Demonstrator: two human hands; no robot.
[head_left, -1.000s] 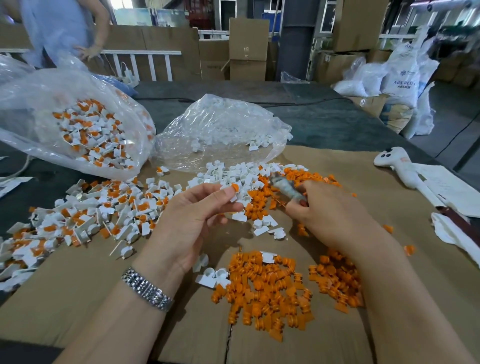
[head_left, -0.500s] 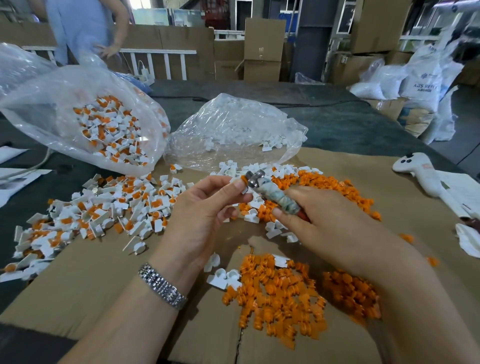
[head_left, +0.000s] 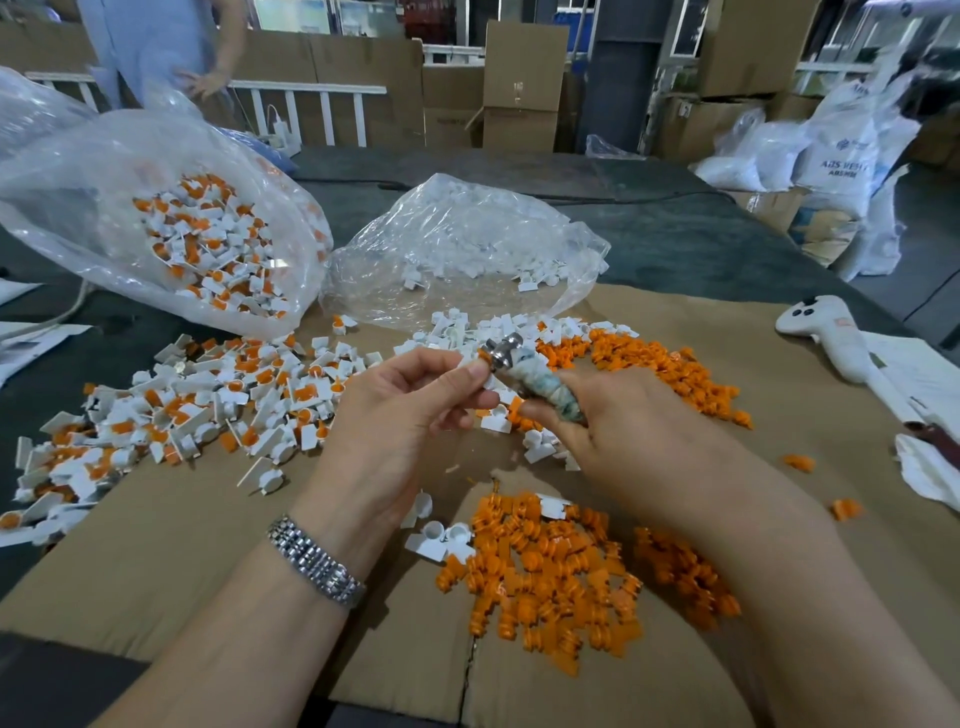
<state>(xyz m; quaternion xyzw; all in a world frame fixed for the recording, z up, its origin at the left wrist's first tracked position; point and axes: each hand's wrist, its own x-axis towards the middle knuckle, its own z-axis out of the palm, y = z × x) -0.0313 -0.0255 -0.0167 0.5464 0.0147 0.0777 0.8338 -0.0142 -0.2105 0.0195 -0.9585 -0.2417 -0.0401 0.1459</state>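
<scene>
Two hands — left hand (head_left: 410, 415) pinching white cap (head_left: 489, 382), right hand (head_left: 623, 431) gripping tool (head_left: 540, 382)

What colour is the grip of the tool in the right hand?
The tool's grip is mottled white and blue-green; head view.

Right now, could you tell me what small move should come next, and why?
Probably press the tool home: the left hand pinches a small orange-and-white piece against its metal tip, and the right hand grips its wrapped handle.
</scene>
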